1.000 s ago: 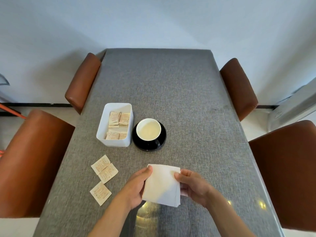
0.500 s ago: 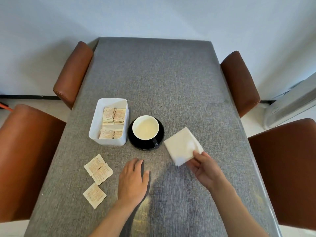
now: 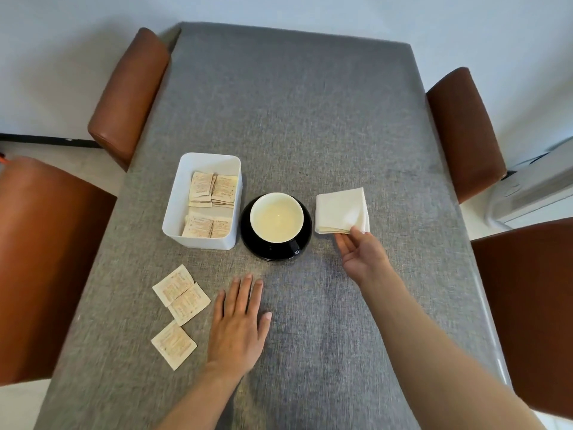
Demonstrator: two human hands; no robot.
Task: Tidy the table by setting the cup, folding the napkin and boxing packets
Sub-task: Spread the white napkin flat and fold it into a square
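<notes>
Bare table (image 3: 310, 119) stretches far beyond the cup (image 3: 276, 217). The folded white napkin (image 3: 342, 211) (layered edges nearest) lies right of it, right hand (image 3: 361, 252) pinching its near corner; left hand (image 3: 237, 324) flat, fingers spread.

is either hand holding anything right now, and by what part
The right hand pinches the folded napkin at its near right corner with the fingers. The left hand lies flat on the table, holding nothing.
</notes>
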